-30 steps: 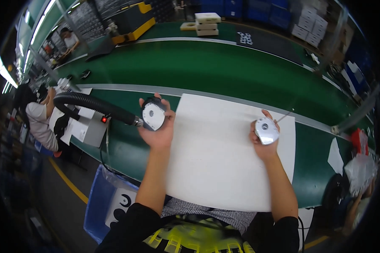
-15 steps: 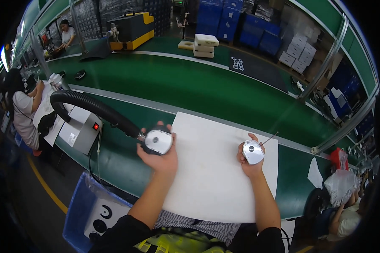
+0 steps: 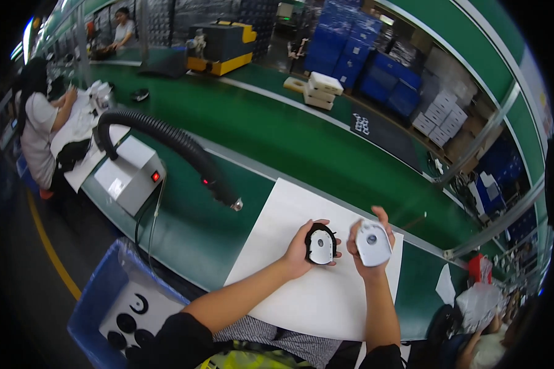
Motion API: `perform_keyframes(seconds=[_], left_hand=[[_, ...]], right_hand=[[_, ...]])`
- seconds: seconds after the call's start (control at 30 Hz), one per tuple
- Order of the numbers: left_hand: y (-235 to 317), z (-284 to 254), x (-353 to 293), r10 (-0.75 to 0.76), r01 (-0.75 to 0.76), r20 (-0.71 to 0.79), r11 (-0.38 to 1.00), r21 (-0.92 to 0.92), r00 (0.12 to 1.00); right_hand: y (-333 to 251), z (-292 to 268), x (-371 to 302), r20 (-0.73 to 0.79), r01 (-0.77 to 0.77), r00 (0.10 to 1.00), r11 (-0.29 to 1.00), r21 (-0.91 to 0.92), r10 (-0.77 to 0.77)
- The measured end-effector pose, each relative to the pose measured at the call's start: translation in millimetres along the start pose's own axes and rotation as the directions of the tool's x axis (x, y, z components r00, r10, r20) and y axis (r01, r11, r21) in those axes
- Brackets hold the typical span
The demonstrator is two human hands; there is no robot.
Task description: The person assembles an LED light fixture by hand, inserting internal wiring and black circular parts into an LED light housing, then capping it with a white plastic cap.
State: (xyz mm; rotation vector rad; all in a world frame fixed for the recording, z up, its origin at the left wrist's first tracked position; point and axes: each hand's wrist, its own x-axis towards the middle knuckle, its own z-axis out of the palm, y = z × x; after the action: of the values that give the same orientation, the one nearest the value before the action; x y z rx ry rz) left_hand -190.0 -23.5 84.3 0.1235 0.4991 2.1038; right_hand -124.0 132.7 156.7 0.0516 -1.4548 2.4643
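My left hand point(image 3: 298, 249) grips a round black-and-white part point(image 3: 321, 245), and my right hand point(image 3: 366, 246) grips a white round cover point(image 3: 373, 242). Both are held just above the white sheet point(image 3: 301, 295), near each other but apart. I judge they are not yet joined; the fitting remains.

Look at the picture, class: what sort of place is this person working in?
Probably a factory assembly line. A long green workbench runs past a co-worker, stacked blue crates stand behind, and a black flexible hose reaches over the bench.
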Motion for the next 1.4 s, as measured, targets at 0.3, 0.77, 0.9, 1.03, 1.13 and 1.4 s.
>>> perform_keyframes(seconds=[0.3, 0.77, 0.9, 1.03, 1.13, 1.4], left_hand=[[-8.2, 7.3, 2.3, -0.821, 0.593, 0.251, 0.55, 0.588, 0.513], [-16.0, -9.0, 10.2, -0.57, 0.44, 0.258, 0.793, 0.422, 0.78], [-11.8, -13.1, 11.8, -0.51, 0.387, 0.244, 0.824, 0.415, 0.825], [9.8, -15.3, 16.1, 0.345, -0.376, -0.153, 0.868, -0.324, 0.926], [57.8, -12.5, -5.4, 0.643, -0.779, -0.44, 0.493, -0.388, 0.627], [-24.2, 4.4, 7.2, 0.206, -0.201, -0.081, 0.977, 0.068, 0.975]], right_hand=[[127.1, 98.1, 101.3, 0.202, -0.693, 0.634, 0.664, -0.281, 0.747], [118.1, 123.5, 70.8, 0.384, -0.816, 0.549, 0.575, 0.056, 0.742], [69.0, 93.3, 65.0, 0.276, -0.507, 0.834, 0.861, 0.039, 0.479], [1.2, 47.8, 27.1, -0.019, -0.204, 0.977, 0.956, 0.212, 0.213], [-9.5, -21.7, -7.6, -0.188, -0.084, 0.977, 0.992, 0.093, 0.1], [20.6, -109.3, -48.7, -0.454, 0.133, 0.874, 0.984, -0.118, -0.172]])
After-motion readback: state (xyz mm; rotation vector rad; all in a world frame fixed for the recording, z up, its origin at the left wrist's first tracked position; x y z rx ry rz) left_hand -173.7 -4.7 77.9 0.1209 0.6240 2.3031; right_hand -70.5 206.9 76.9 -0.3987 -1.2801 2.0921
